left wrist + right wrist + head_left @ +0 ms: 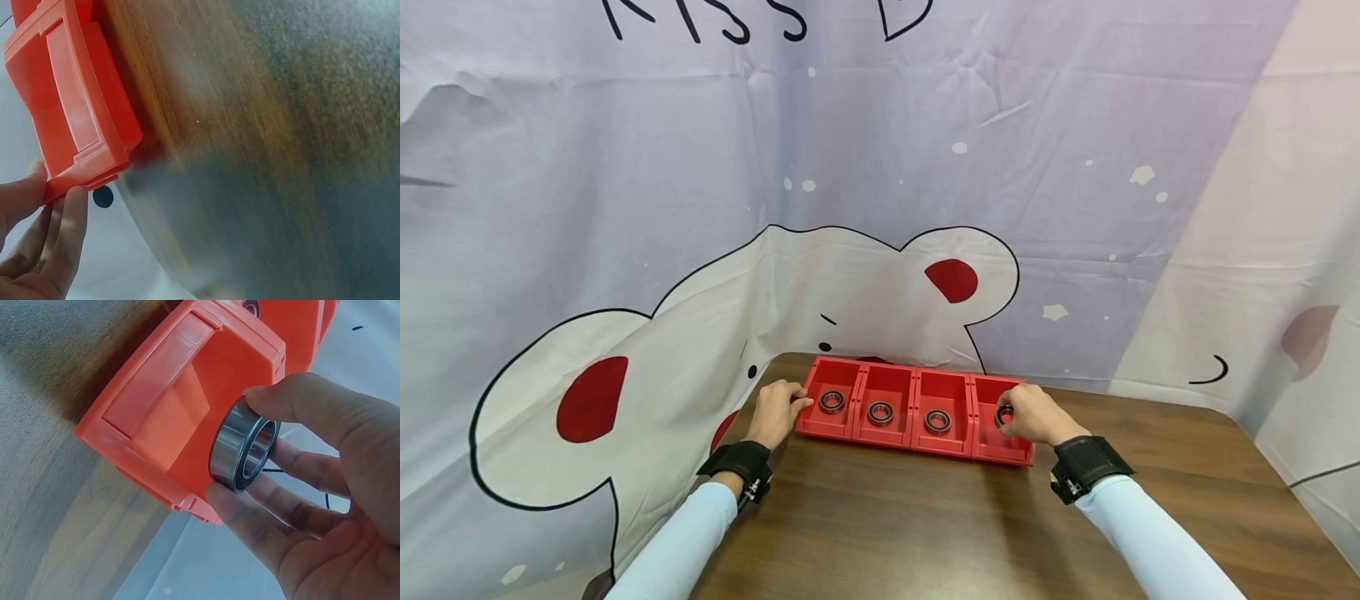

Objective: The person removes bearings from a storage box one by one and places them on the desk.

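A row of several joined red bins [883,440] stands on the table. My left hand [777,410] is at the row's left end, pinching the rim of the leftmost bin [94,169] between thumb and fingers. Over the rightmost bin [153,387], my right hand [1033,414] pinches a ball bearing [230,447] by its outer ring, thumb on one side and fingers on the other. The bearing is tilted, its bore facing the palm. In the other three bins lie a left bearing [832,411], a middle bearing [881,422] and a right bearing [937,432], one in each.
The brown wooden table [880,517] extends in front of the bins and to their right. Just behind the row hangs a printed cloth [865,292], close to the table's back edge. Black bands circle both wrists.
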Motion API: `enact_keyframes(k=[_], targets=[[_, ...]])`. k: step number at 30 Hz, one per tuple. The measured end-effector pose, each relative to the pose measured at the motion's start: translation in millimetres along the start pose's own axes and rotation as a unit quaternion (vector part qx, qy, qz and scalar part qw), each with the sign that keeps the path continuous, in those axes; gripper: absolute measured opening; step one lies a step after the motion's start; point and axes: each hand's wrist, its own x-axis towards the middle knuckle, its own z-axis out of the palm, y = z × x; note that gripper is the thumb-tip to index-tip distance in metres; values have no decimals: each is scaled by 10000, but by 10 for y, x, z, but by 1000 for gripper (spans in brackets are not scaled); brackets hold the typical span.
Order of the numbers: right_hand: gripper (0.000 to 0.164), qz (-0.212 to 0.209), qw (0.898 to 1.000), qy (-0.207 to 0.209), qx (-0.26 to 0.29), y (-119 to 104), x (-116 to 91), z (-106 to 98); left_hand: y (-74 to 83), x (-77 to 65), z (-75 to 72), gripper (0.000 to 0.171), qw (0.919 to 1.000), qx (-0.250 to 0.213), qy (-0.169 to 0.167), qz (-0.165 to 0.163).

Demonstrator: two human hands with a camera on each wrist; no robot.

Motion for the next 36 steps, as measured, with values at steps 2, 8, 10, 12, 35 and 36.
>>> enact_keyframes(k=[2, 8, 10, 12, 35, 36], targets=[[14, -12, 10000, -10, 1, -4, -9, -7, -1, 1, -2, 9, 10000, 0, -12, -16], [15, -51, 10000, -26, -50, -31, -30, -22, 0, -12, -8, 10, 9999, -69, -66, -100], [15, -59, 10000, -32, -51, -42, -35, -26, 3, -19, -10, 10, 9998, -110, -88, -150], [15, -79, 9999, -39, -55, -53, -40, -32, -1, -24, -10, 10, 9998, -110, -80, -141], [17, -36, 9999, 69, -130, -54, -123, 4, -34, -37, 20, 10, 10000, -34, 48, 25], [18, -66, 9998, 84, -151, -53, -125, 2, -30, -36, 18, 10, 10000, -37, 49, 14]])
